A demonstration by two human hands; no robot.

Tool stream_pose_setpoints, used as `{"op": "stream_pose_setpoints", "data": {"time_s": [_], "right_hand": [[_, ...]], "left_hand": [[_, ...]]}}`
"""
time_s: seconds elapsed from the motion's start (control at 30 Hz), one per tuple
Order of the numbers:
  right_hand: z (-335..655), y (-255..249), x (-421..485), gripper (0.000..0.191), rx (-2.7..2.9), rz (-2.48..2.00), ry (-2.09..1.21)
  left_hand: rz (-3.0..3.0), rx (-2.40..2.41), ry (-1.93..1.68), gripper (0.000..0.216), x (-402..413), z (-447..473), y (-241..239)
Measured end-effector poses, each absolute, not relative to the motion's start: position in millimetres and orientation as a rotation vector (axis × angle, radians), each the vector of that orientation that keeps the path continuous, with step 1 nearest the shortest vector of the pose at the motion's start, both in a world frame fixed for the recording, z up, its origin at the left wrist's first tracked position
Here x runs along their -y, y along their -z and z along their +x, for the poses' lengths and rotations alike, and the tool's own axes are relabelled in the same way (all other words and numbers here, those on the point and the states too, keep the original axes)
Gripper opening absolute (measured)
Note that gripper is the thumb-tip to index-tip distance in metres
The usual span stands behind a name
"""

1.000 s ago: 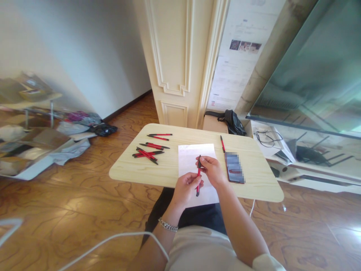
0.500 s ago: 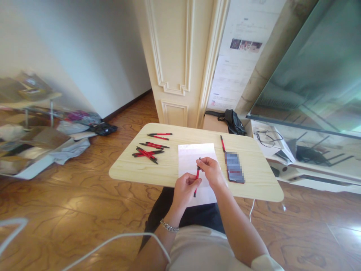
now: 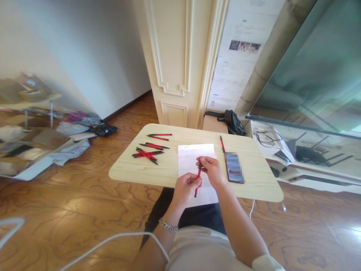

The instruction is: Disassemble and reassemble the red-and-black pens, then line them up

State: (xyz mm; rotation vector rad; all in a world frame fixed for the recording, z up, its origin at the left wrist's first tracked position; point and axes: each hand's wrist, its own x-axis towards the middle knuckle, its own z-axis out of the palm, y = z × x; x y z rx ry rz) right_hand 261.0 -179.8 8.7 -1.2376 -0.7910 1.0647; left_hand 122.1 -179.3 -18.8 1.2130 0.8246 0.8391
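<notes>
Both my hands hold one red and black pen (image 3: pixel 197 178) over a white sheet of paper (image 3: pixel 191 158) on the light wooden table (image 3: pixel 158 169). My left hand (image 3: pixel 184 190) is closed round the pen's lower part. My right hand (image 3: pixel 213 171) pinches its upper end. The pen stands tilted, its dark tip pointing down toward me. A silver bracelet (image 3: pixel 168 225) sits on my left wrist.
Several red and black pens (image 3: pixel 150 148) lie scattered on the table's left part. One more pen (image 3: pixel 222 143) lies beside a dark phone (image 3: pixel 234 167) at the right. A black bag (image 3: pixel 232 122) is behind the table. Clutter (image 3: pixel 42 143) lies on the floor at left. A white cable (image 3: pixel 113 241) crosses the foreground.
The pen has shifted slightly in my hands and sits a little lower than a second ago. My hands stay over the paper.
</notes>
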Motion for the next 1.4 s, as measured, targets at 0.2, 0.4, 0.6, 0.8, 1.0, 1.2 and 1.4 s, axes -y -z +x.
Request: {"op": "stream_pose_setpoints", "data": {"time_s": [0.2, 0.4, 0.6, 0.8, 1.0, 1.2, 1.4], "right_hand": [[257.6, 0.5, 178.8, 0.031, 0.818, -1.315, -0.952], [256.0, 6.8, 176.5, 0.032, 0.829, -1.39, -0.816], [253.0, 9.0, 177.0, 0.035, 0.813, -1.527, -0.701], [252.5, 5.2, 178.1, 0.035, 0.839, -1.465, -0.743], [255.2, -2.7, 191.0, 0.041, 0.855, -1.361, -0.935], [245.8, 9.4, 214.4, 0.032, 0.806, -1.285, -0.952], [228.5, 13.4, 215.3, 0.025, 0.415, -0.952, -1.051]], "left_hand": [[1.297, -0.956, -0.872, 0.023, 182.6, 121.5, 25.4], [1.438, -1.046, -0.958, 0.017, 186.5, 120.4, 19.9], [1.674, -1.151, -0.984, 0.011, 189.2, 120.1, 19.2], [1.586, -1.084, -0.973, 0.015, 185.9, 118.9, 19.5], [1.226, -0.827, -0.989, 0.029, 174.0, 121.8, 12.2], [1.013, -0.689, -1.059, 0.033, 172.3, 126.3, 3.7], [0.904, -0.675, -1.063, 0.034, 177.2, 137.7, 3.4]]}}
